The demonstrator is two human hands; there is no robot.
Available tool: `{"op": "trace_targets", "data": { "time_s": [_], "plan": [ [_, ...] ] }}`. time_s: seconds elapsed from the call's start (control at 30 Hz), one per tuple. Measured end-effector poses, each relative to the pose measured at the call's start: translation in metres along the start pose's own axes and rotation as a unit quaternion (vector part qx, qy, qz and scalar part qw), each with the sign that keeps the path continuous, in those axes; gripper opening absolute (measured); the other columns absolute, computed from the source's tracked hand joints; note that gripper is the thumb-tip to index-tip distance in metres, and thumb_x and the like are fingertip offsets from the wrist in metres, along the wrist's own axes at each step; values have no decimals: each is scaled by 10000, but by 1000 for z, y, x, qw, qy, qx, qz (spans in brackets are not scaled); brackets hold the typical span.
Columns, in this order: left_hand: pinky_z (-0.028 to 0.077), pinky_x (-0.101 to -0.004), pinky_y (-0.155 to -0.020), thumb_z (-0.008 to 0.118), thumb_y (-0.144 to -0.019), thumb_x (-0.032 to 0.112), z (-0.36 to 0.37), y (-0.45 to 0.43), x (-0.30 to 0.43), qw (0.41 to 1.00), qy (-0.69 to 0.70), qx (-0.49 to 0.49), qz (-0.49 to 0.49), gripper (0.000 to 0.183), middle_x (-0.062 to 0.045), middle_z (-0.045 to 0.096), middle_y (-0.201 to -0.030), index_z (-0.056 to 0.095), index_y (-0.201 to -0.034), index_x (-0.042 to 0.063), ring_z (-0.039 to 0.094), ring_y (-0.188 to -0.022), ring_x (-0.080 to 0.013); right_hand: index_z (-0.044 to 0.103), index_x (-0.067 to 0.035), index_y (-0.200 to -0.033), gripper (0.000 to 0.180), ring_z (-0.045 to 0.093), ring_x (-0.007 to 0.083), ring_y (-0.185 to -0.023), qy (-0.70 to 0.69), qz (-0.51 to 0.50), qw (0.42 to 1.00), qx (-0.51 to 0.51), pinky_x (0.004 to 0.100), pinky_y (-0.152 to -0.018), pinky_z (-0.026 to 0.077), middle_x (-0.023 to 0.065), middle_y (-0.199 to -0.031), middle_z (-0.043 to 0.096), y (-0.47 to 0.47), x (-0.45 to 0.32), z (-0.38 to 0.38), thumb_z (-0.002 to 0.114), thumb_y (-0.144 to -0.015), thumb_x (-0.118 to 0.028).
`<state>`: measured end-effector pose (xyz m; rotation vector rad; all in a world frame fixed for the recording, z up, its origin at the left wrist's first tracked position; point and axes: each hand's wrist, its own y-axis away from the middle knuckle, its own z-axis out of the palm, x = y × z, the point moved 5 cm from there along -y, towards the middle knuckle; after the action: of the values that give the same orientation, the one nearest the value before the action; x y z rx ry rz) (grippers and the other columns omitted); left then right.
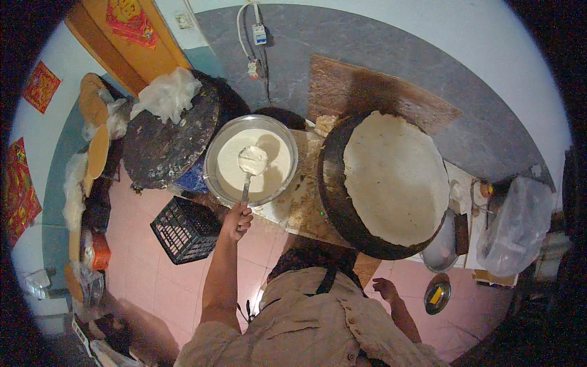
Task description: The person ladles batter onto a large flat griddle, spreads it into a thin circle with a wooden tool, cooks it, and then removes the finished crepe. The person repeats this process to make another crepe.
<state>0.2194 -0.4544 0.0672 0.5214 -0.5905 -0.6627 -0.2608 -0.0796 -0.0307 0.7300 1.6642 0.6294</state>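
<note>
My left hand grips the handle of a metal ladle. The ladle's bowl is full of pale batter and sits over the same batter in a round steel basin. To the right, a large thin pancake covers most of a round dark griddle, its edge uneven. My right hand hangs low beside my body, below the griddle's near rim, with loosely bent fingers and nothing visible in it.
A black plastic crate stands on the pink tiled floor, left of my arm. A dark round board bears a crumpled plastic bag. At right are a plastic bag, a metal bowl and a small metal dish.
</note>
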Motion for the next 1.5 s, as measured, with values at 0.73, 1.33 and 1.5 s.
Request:
{"op": "trace_targets", "data": {
  "time_s": [0.73,1.33,1.5],
  "plan": [
    [282,-215,-275,317,-980,301,18,37,-23,971,154,-182,7,333,-32,439,-667,389,-1242,109,290,-324,-90,599,-33,-1068,234,568,143,-727,47,30,997,45,282,-683,477,48,-826,633,21,-33,5,562,-838,-53],
    [304,-213,-281,316,-982,287,0,18,-11,947,175,-253,-89,350,-47,419,-738,372,-1239,56,385,-421,-95,575,2,-1100,271,561,154,-732,109,-54,992,29,294,-698,472,73,-818,614,11,-9,8,516,-882,-149],
    [299,-197,-301,304,-989,243,0,39,-17,937,180,-300,-14,435,-21,361,-737,233,-1395,103,332,-422,-68,584,-1,-1095,280,591,149,-752,127,-136,982,15,274,-696,478,90,-881,640,14,1,15,575,-836,-106]
  ]
}}
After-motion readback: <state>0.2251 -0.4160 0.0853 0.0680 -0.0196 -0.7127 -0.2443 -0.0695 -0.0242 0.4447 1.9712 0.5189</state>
